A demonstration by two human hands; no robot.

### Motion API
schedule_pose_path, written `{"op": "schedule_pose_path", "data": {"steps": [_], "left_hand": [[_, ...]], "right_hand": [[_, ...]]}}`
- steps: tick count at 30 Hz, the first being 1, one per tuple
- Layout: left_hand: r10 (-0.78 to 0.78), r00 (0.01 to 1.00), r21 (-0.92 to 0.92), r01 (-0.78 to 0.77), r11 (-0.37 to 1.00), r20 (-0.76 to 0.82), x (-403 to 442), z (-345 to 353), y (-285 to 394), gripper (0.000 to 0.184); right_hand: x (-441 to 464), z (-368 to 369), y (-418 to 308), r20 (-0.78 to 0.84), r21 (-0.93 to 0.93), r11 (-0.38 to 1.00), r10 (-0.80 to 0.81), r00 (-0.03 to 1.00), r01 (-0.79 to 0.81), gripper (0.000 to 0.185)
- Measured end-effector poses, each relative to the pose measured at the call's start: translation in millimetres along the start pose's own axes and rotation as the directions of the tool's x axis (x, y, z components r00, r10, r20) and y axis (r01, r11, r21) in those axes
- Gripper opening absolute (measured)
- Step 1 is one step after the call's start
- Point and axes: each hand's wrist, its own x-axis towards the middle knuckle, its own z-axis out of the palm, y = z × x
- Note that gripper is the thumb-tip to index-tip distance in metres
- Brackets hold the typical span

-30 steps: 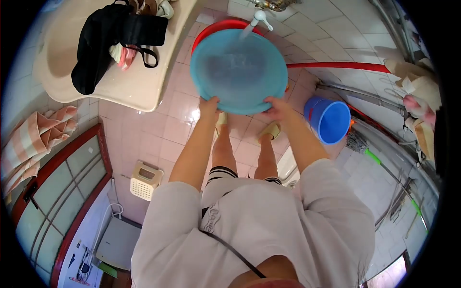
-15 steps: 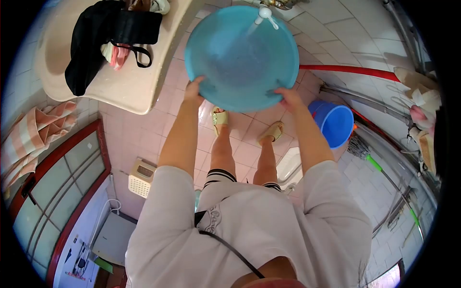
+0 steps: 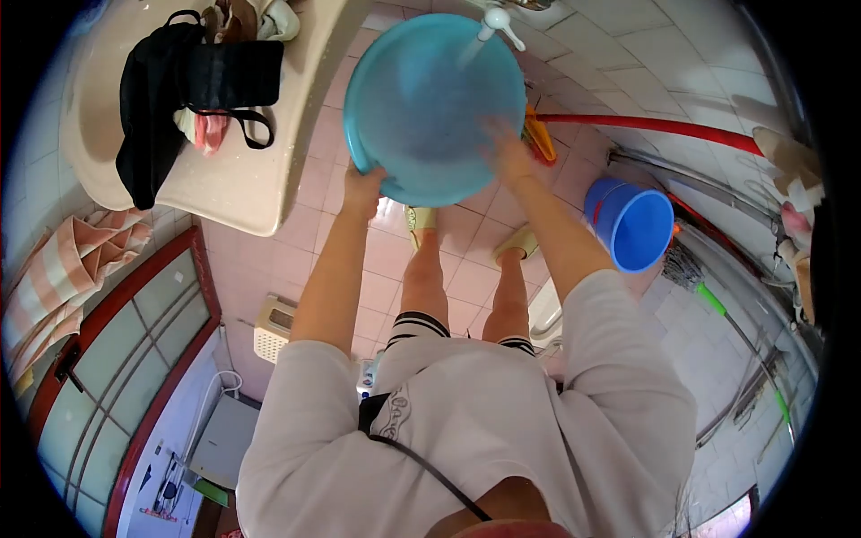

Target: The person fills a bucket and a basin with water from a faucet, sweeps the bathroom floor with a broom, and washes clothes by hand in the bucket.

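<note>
A round light-blue basin (image 3: 421,198) is held out in front of me, below a white tap (image 3: 496,18). A pale stream seems to run from the tap into the basin, and cloudy liquid appears to lie inside. My left hand (image 3: 363,190) is closed on the near left rim, with the thumb over the edge. My right hand (image 3: 509,157) is at the right side of the basin, its fingers over the inside and smeared by motion. Whether those fingers touch the rim or the liquid cannot be made out.
A beige washbasin (image 3: 260,202) at the left holds a black bag (image 3: 148,117) and cloths. At the right stand a blue bucket (image 3: 641,229) and a mop (image 3: 686,269). A red pole (image 3: 655,125) crosses behind. A squat toilet (image 3: 545,314) is set in the floor.
The basin has shifted slightly left and tilted or turned. My right hand has left its grip on the right rim and moved up and inward. My left hand stays on the rim.
</note>
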Motion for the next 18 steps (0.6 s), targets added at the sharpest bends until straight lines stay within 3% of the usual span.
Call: {"op": "schedule_pose_path", "data": {"steps": [1, 2, 3, 5, 7, 9, 11, 12, 14, 15, 16, 17, 18], "left_hand": [[-0.019, 1.0, -0.025, 0.019, 1.0, -0.013, -3, -1, -1, 0.044], [-0.022, 1.0, -0.025, 0.022, 0.999, -0.015, -5, -1, -2, 0.044], [-0.04, 0.999, -0.07, 0.038, 0.997, -0.023, -6, -1, -3, 0.045], [-0.064, 0.998, -0.115, 0.06, 0.992, -0.028, -10, -4, -7, 0.045], [-0.039, 0.999, -0.234, 0.036, 0.972, -0.01, -15, -4, -9, 0.045], [-0.036, 0.999, -0.231, 0.031, 0.973, -0.017, -21, -1, -7, 0.045], [-0.046, 0.999, -0.223, 0.039, 0.974, -0.028, -24, 5, -3, 0.045], [-0.027, 0.999, -0.219, 0.017, 0.976, -0.045, -27, 10, 0, 0.042], [-0.016, 0.998, -0.213, 0.002, 0.977, -0.064, -28, 19, -4, 0.04], [-0.059, 0.997, -0.244, 0.043, 0.969, -0.059, -26, 23, -8, 0.04], [-0.098, 0.994, -0.278, 0.079, 0.957, -0.055, -23, 28, -12, 0.04], [-0.098, 0.993, -0.282, 0.077, 0.956, -0.06, -23, 31, -14, 0.04], [-0.116, 0.991, -0.285, 0.094, 0.954, -0.062, -24, 32, -18, 0.039]], "right_hand": [[4, 5, -5, 0.156, 0.105, 0.977, -0.199, 0.968, 0.184, 0.051], [7, 9, -9, 0.284, 0.234, 0.912, -0.396, 0.873, 0.337, 0.05], [11, 12, -13, 0.288, 0.235, 0.913, -0.394, 0.873, 0.334, 0.05], [22, 15, -17, 0.454, 0.182, 0.953, -0.301, 0.838, 0.243, 0.047], [34, 15, -15, 0.457, 0.076, 0.952, -0.297, 0.838, 0.296, 0.047], [46, 24, -5, 0.458, -0.023, 0.937, -0.299, 0.837, 0.348, 0.046], [48, 44, 11, 0.306, -0.324, 0.853, -0.316, 0.898, 0.41, 0.037], [38, 55, 9, 0.315, -0.318, 0.855, -0.312, 0.896, 0.409, 0.037], [11, 74, -19, 0.13, -0.347, 0.938, 0.065, 0.989, -0.016, 0.036], [0, 79, -39, 0.438, -0.344, 0.928, 0.024, 0.899, 0.143, 0.038], [-9, 84, -58, 0.701, -0.292, 0.909, -0.009, 0.713, 0.298, 0.04], [-27, 111, -63, 0.503, 0.02, 0.965, -0.234, 0.832, 0.26, 0.049], [-16, 90, -99, 0.823, 0.041, 0.999, -0.031, 0.567, -0.005, 0.049]]}}
